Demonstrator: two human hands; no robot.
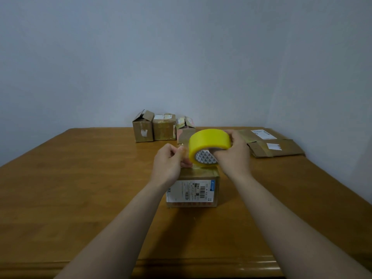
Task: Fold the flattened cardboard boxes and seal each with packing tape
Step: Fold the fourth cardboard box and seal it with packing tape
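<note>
Room: pale blue-grey wall (181, 57) fills the top half of the frame, and a brown wooden tabletop (80, 188) fills the bottom half.
Box in the middle: a small cardboard box (192, 188) sits on the tabletop at the center of the frame, just below both hands. It has a white label with small black print on the side that faces the camera. Its top looks shut and shiny.
Tape roll: a big yellow tape roll (209, 144) is held up in the air just above the far edge of the box. Its inside ring is white with grey triangles.
Right hand: the right hand (233, 154) is wrapped around the right side of the tape roll and holds it tight.
Left hand: the left hand (170, 162) pinches the loose end of the tape with its fingertips, right beside the left side of the roll.
Folded boxes: three small folded boxes (164, 127) stand in a row at the far edge of the tabletop, above the hands in the frame. The left one has its top flaps sticking up.
Flat boxes: some flat cardboard (275, 146) lies on the tabletop at the right of the frame, with white labels on it.
</note>
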